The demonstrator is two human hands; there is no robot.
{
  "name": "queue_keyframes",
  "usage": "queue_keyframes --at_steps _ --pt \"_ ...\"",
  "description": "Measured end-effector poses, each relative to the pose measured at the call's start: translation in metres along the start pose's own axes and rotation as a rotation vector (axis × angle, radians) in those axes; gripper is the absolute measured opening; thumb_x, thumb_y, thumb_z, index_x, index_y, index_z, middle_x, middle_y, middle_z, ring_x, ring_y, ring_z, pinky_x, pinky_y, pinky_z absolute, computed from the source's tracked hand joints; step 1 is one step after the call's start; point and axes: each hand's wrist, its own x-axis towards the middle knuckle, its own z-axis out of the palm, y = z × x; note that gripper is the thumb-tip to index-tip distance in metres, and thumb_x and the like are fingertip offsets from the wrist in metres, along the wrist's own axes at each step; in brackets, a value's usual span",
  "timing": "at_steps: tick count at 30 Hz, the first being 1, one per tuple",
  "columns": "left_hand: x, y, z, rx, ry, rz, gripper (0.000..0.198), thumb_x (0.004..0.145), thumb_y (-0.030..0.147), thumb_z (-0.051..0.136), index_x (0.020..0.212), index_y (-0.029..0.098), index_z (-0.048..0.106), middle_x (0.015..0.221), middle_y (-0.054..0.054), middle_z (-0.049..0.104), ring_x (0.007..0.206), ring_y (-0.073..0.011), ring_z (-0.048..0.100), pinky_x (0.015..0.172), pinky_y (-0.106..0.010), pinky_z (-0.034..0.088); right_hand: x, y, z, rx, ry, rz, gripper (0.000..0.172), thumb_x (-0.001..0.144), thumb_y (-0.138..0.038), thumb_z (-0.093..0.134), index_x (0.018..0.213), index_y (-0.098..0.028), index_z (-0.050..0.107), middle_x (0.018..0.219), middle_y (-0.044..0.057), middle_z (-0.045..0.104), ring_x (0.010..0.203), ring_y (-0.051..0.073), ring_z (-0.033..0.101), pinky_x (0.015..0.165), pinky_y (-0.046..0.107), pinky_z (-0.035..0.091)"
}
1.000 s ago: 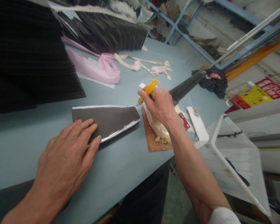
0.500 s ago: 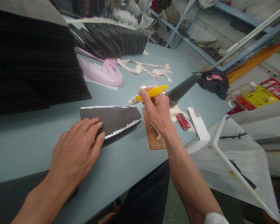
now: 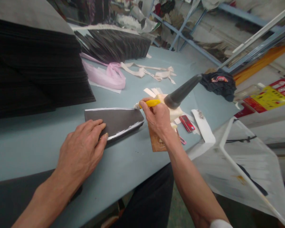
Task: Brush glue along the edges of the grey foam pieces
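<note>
A small stack of dark grey tapered panels [image 3: 120, 120] lies on the blue-grey table, with white paste along its far and near long edges. My left hand [image 3: 82, 147] rests flat on the left part of the top panel, fingers stretched out. In my right hand [image 3: 158, 117] is a yellow-handled brush [image 3: 152, 103], gripped by the handle. Its whitened bristles are at the far right corner of the stack and seem to touch the edge. Beneath my right hand and wrist lies a brown board [image 3: 156, 141] with crumbly residue on it, partly hidden.
Tall stacks of dark sheets [image 3: 38, 69] stand at the left, fanned dark pieces [image 3: 123, 44] behind. A pink plastic strip [image 3: 104, 76], cream fabric strips [image 3: 154, 71], a dark cone-shaped object [image 3: 182, 91] and a red box [image 3: 187, 123] lie about. A white-framed bin [image 3: 247, 167] stands right.
My right hand has lowered and tilted the brush, bringing its bristles from above the table to the stack's far right corner. My left hand stays on the panels. The view has shifted slightly.
</note>
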Motion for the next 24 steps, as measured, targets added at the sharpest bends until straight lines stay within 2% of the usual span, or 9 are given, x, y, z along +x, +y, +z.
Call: queue_keyframes --at_steps 5,8,11,15,19,24 --pt "0.000 0.001 -0.002 -0.014 -0.021 0.004 0.059 0.110 0.046 0.031 0.139 0.016 0.072 0.152 -0.019 0.070 0.144 -0.0418 0.063 0.112 -0.065 0.059 0.000 -0.012 0.008 0.054 -0.015 0.019 0.043 0.112 -0.055 0.054 0.105 -0.023 0.081 0.076 0.000 0.068 0.067 0.015 0.056 0.072 0.032 0.043" --pt "0.000 0.001 -0.002 -0.004 -0.010 -0.006 0.057 0.110 0.045 0.031 0.139 0.019 0.072 0.151 -0.018 0.070 0.144 -0.0406 0.064 0.109 -0.062 0.061 0.005 -0.021 0.014 0.160 -0.036 0.049 0.039 0.111 -0.052 0.056 0.105 -0.023 0.080 0.076 0.000 0.070 0.069 0.016 0.062 0.070 0.032 0.044" --pt "-0.001 0.002 -0.002 0.002 -0.023 -0.015 0.057 0.109 0.043 0.031 0.139 0.018 0.072 0.153 -0.017 0.070 0.145 -0.0407 0.063 0.108 -0.062 0.061 0.009 -0.023 0.014 0.230 -0.003 0.087 0.039 0.111 -0.054 0.057 0.104 -0.022 0.079 0.078 0.000 0.072 0.072 0.017 0.067 0.072 0.032 0.047" --pt "0.000 0.004 -0.004 -0.018 -0.044 -0.022 0.057 0.109 0.041 0.033 0.142 0.015 0.071 0.155 -0.017 0.069 0.147 -0.0421 0.061 0.110 -0.065 0.061 0.012 -0.015 0.005 0.110 0.061 0.094 0.041 0.108 -0.056 0.060 0.099 -0.022 0.080 0.075 0.001 0.072 0.072 0.018 0.066 0.073 0.033 0.047" --pt "0.000 0.006 -0.005 -0.033 -0.038 -0.024 0.056 0.108 0.039 0.035 0.142 0.014 0.072 0.154 -0.017 0.069 0.146 -0.0432 0.062 0.111 -0.067 0.061 0.007 -0.011 0.006 -0.029 0.059 0.077 0.043 0.108 -0.057 0.059 0.098 -0.022 0.081 0.072 0.001 0.069 0.071 0.018 0.062 0.072 0.032 0.045" --pt "-0.001 0.006 -0.004 -0.029 -0.008 -0.011 0.053 0.108 0.035 0.037 0.139 0.013 0.074 0.152 -0.018 0.070 0.144 -0.0426 0.064 0.108 -0.065 0.063 0.003 -0.035 0.025 0.027 0.016 0.063 0.046 0.111 -0.058 0.054 0.102 -0.022 0.082 0.074 0.002 0.070 0.071 0.018 0.064 0.075 0.032 0.047"
